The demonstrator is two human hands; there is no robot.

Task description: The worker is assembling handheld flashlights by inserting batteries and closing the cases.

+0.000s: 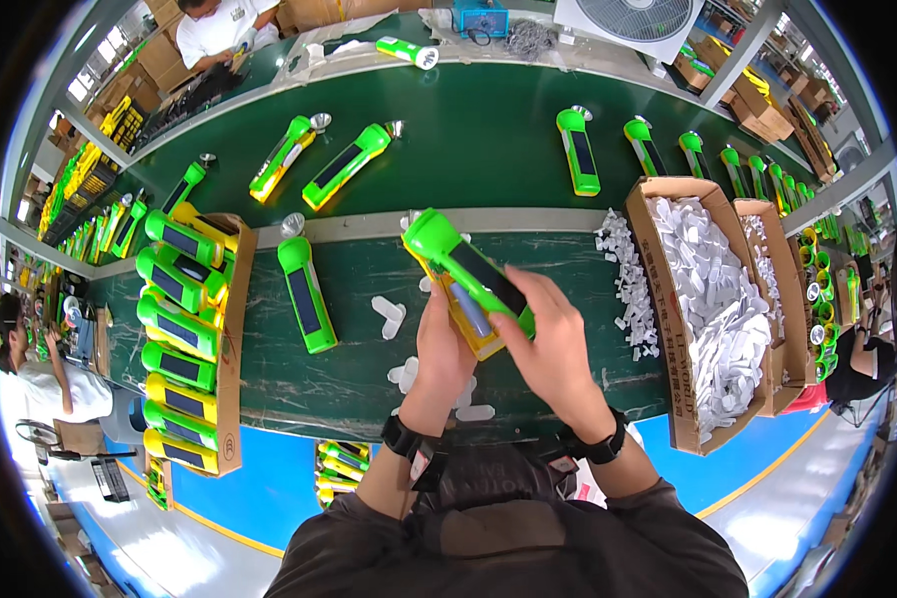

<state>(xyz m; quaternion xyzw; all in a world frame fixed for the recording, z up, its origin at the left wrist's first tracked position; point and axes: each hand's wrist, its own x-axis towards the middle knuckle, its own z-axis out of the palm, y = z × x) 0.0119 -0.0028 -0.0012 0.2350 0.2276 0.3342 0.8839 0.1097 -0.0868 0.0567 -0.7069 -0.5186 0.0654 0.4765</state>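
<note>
Both hands, left hand [441,344] and right hand [551,339], grasp one green-and-yellow flashlight [465,279] above the green worktop [359,369], small white plastic pieces [389,314] scattered beneath.

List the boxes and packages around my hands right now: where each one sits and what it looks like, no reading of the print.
Open cardboard box, right of the right hand: long, brown, red print on its side, heaped with small white pieces.
Second cardboard box, further right: same brown, white pieces inside.
Cardboard tray, left of the left hand: brown, a row of green and yellow flashlights.
Brown cartons, far right beyond the belt: stacked, closed.
</note>
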